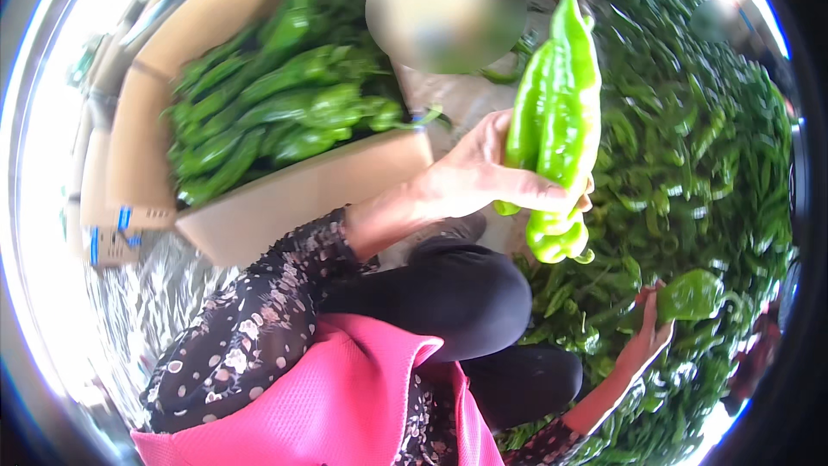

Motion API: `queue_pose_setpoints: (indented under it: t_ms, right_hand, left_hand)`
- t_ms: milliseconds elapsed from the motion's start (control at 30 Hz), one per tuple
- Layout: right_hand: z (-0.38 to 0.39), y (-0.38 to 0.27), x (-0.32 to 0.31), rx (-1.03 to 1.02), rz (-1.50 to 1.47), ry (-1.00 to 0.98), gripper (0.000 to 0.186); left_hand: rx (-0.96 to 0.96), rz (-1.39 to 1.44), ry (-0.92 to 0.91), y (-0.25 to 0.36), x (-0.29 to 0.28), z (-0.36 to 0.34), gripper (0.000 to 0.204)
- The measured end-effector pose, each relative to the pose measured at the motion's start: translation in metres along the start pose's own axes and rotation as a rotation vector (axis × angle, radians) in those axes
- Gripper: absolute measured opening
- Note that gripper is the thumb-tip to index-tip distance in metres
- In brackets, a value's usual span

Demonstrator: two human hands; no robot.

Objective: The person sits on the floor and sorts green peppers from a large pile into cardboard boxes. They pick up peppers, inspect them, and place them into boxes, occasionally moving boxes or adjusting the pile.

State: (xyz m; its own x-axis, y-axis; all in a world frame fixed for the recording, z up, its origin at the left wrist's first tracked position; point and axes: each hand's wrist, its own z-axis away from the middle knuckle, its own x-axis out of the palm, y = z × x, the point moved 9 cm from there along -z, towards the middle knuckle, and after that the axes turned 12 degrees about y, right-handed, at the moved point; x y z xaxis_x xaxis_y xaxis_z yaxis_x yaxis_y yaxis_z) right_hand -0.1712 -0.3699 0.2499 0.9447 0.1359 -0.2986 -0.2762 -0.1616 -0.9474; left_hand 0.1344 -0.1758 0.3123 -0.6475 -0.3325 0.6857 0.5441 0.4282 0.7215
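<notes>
I see my left hand (483, 177) with fingers clamped on long green peppers (556, 121); right hand (651, 332) grips one pepper (690, 293) on the heap (707, 147) (cardboard box (285, 181) beside).

Bunch of long green peppers (556, 112) held upright, another pepper (688, 295) gripped low

Sleeves: dark fabric, close-fitting, scattered with small pale dots and tiny floral specks; both reach to the wrist.
Left hand (483, 174): bare, no glove, no ring seen.
Right hand (649, 336): bare, partly hidden among greens.
Apron or vest: bright pink, fine waffle-like weave, pointed flap at the front.
Trousers: plain black, smooth cloth over the knees.
</notes>
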Motion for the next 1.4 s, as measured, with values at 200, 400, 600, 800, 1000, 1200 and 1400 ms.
queue_pose_setpoints:
  t_ms: [200, 400, 600, 800, 1000, 1200, 1400]
  right_hand:
    - [0.066, -0.018, 0.055, -0.022, -0.100, -0.202, 0.027]
    - [0.062, 0.002, 0.067, -0.128, 0.103, -0.269, 0.023]
    - [0.064, 0.016, 0.085, -0.174, 0.162, -0.313, 0.023]
    - [0.084, -0.007, 0.092, -0.267, 0.227, -0.346, 0.024]
    - [0.064, 0.009, 0.074, -0.256, 0.238, -0.286, 0.023]
    - [0.080, -0.004, 0.084, -0.303, 0.309, -0.326, 0.023]
    - [0.078, -0.008, 0.079, -0.253, 0.299, -0.299, 0.021]
  left_hand:
    - [0.097, 0.185, 0.443, 0.105, -0.081, 0.136, 0.041]
    - [0.217, 0.442, 0.788, 0.109, -0.163, 0.213, 0.040]
    - [0.546, 0.311, 0.765, 0.218, -0.169, 0.222, 0.031]
    - [0.614, -0.288, 0.879, 0.378, -0.222, 0.237, 0.022]
    - [-0.112, -1.407, 0.585, 0.384, -0.265, 0.198, 0.032]
    - [-0.004, -2.282, 0.467, 0.376, -0.346, 0.177, 0.048]
    - [0.430, -2.326, 0.672, 0.354, -0.334, 0.206, 0.041]
